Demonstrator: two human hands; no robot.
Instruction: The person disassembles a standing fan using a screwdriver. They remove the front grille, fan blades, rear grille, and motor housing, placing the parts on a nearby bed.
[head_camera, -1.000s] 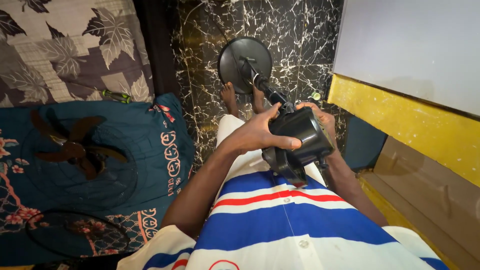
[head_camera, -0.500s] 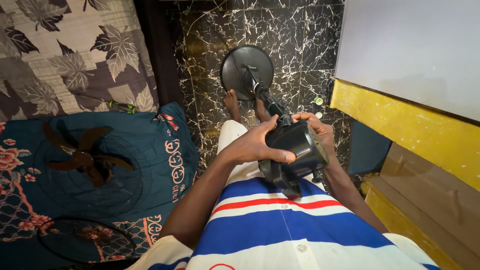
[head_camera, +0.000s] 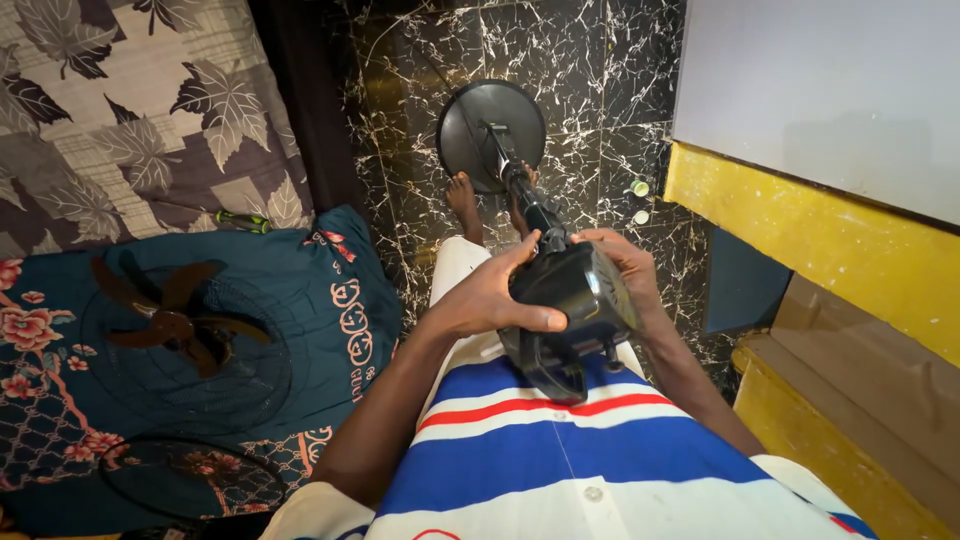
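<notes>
We judge the fan motor housing (head_camera: 570, 300), clasped mid-frame by our left hand (head_camera: 495, 295) and right hand (head_camera: 625, 270), could slip and topple its round base (head_camera: 480, 130) onto our feet (head_camera: 465, 200).

The black rounded fan motor housing (head_camera: 570, 310) hides most of the right hand (head_camera: 628, 272) behind it and covers the palm of the left hand (head_camera: 495, 295), so neither grip can be read fully. The black round fan base (head_camera: 480, 125) conceals part of the feet, and the two small pale round objects (head_camera: 639, 200) on the marble floor are too small to identify. The thin black wire guard ring (head_camera: 190, 478) fades against the blue floral cloth (head_camera: 330, 300), which the left edge cuts off.
</notes>
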